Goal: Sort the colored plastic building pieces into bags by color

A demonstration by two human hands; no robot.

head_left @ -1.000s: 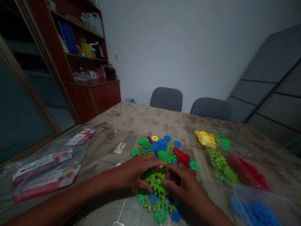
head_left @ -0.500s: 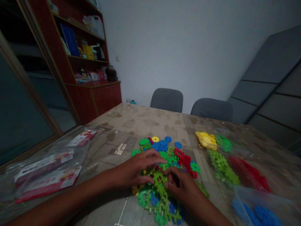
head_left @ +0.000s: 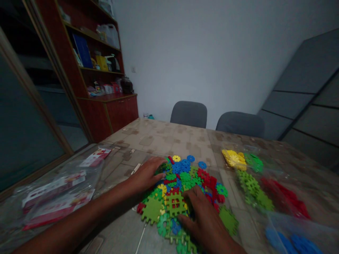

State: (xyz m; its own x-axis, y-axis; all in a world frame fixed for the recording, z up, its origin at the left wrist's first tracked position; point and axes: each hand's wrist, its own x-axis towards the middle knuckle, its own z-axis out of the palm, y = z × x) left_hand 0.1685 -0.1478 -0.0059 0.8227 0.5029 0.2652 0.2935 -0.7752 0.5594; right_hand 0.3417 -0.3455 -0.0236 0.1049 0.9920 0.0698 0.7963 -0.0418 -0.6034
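Note:
A flat pile of interlocking plastic toy pieces in green, blue, red and yellow lies on the table in front of me. My left hand rests on the pile's left edge, fingers curled over green pieces. My right hand lies flat on the near right of the pile, fingers spread, next to a light green square grid piece. A light green toothed piece lies at the pile's near left, free of both hands.
Clear bags of sorted pieces sit to the right: yellow, green, red, blue. Plastic bags with red-and-white labels lie at left. Two grey chairs stand beyond the patterned table. A wooden shelf unit stands at back left.
Both hands let go of the light green assembly and moved apart. The left hand slid up to the pile's left edge; the right hand flattened. Pieces now lie spread out.

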